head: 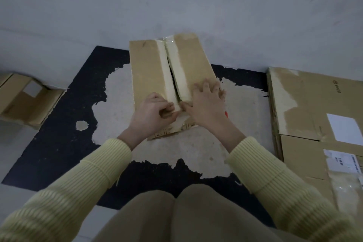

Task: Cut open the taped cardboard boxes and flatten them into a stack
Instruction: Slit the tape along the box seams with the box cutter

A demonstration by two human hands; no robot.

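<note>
Flattened cardboard stack lies right of the worn black floor mat, likely the drop pile; the taped box sits mid-mat in front of the person's knees, its top seam already split, nothing visible through the gap. An open small box at far left looks empty. Left hand pinches the left flap's near edge, right hand is spread flat on the right flap, fingers open, probably to pry them apart; a red sliver shows beside the right wrist, too small to identify.

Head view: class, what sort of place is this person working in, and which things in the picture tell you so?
Probably a bare storeroom or packing area, worked at floor level. Clues: a plain grey floor with a worn black mat, a flattened stack of cardboard on the right, and another box lying open on the left.
</note>
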